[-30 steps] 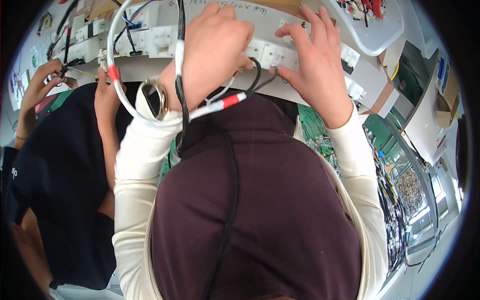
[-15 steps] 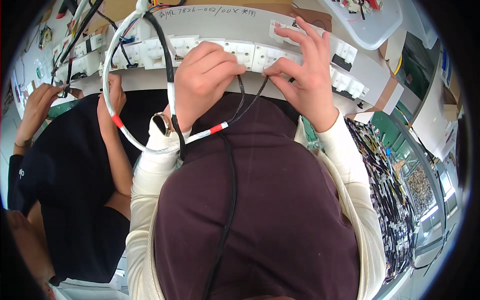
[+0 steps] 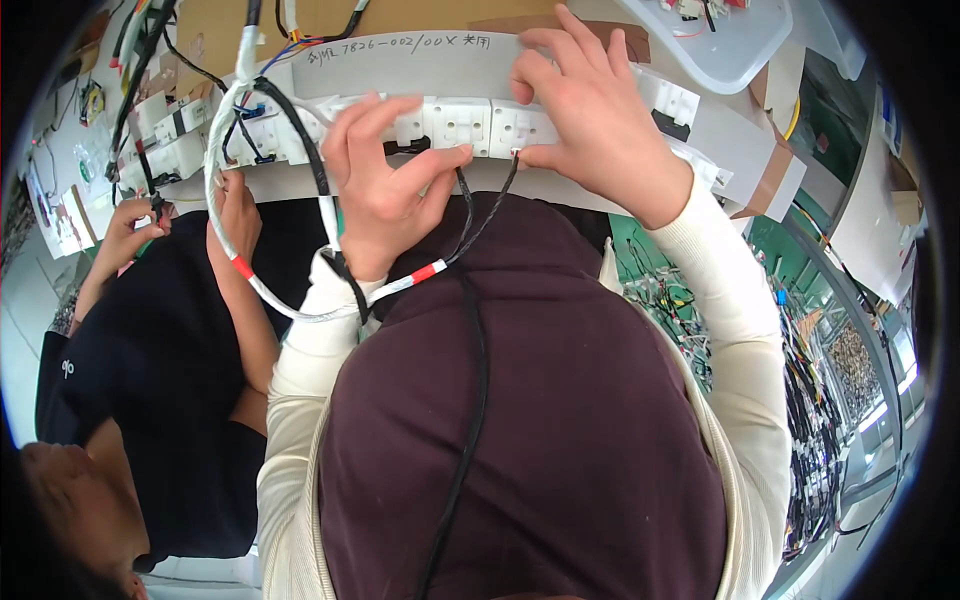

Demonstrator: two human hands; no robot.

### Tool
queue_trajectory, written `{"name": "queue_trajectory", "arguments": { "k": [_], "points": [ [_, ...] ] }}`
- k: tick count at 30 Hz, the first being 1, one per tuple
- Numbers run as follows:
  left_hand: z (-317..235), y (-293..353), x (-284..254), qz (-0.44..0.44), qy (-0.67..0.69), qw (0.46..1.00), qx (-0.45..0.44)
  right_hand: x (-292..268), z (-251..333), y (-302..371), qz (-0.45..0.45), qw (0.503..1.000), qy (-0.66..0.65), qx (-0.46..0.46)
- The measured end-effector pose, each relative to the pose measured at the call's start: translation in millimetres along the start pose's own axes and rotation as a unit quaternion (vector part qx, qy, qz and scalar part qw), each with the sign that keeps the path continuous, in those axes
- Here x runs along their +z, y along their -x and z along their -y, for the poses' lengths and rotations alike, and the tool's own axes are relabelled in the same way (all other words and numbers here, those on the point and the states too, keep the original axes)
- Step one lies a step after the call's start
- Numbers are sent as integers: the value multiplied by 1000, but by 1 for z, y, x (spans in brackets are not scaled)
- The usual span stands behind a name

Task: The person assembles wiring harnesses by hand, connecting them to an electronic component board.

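My left hand (image 3: 385, 185) has its fingers apart, its thumb tip against the lower edge of a white block (image 3: 463, 115) where one thin black twisted cable (image 3: 467, 205) ends. At the neighbouring white block (image 3: 518, 125), my right hand (image 3: 605, 130) is spread, its thumb pressing by the end of a second thin black cable (image 3: 500, 200). Both cables branch from a white-wrapped wire harness (image 3: 395, 287) with a red band (image 3: 428, 272). This harness loops over my left wrist. A longer black cable (image 3: 480, 370) hangs down over my dark apron.
To the left a co-worker in black (image 3: 150, 330) handles other wires at the same row of blocks. A clear plastic bin (image 3: 735, 75) stands at the back right. Bundles of wires (image 3: 815, 440) hang at the right, beside a metal rail (image 3: 850, 310).
Both hands have gone from pinching the two cable ends to spread fingers. The cable ends now meet the white blocks. The co-worker's left hand has shifted lower and toward the right.
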State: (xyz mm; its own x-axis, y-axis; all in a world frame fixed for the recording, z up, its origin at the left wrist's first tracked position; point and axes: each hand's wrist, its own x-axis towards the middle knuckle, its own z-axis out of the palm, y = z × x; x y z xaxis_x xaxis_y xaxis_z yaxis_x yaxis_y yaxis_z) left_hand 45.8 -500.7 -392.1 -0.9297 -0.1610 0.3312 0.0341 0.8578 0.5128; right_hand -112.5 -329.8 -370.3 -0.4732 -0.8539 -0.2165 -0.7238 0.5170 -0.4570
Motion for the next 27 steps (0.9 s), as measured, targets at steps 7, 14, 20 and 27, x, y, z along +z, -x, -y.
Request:
{"name": "queue_trajectory", "arguments": {
  "k": [7, 14, 20, 27],
  "points": [
    [-17, -58, -26, 224, -64, 972, -37, -22, 6, -3, 68, 996, -58, -2],
    [-1, -62, -8, 215, -107, 970, -46, -34, 9, -3, 66, 997, -36, 2],
    [-8, 7, -1, 83, -32, 993, 80, 5, 5, 20, -106, 993, -9, -55],
    [11, 70, -4, -46, 139, 987, -71, 27, 11, 42, -266, 953, 10, -147]
  ]
}}
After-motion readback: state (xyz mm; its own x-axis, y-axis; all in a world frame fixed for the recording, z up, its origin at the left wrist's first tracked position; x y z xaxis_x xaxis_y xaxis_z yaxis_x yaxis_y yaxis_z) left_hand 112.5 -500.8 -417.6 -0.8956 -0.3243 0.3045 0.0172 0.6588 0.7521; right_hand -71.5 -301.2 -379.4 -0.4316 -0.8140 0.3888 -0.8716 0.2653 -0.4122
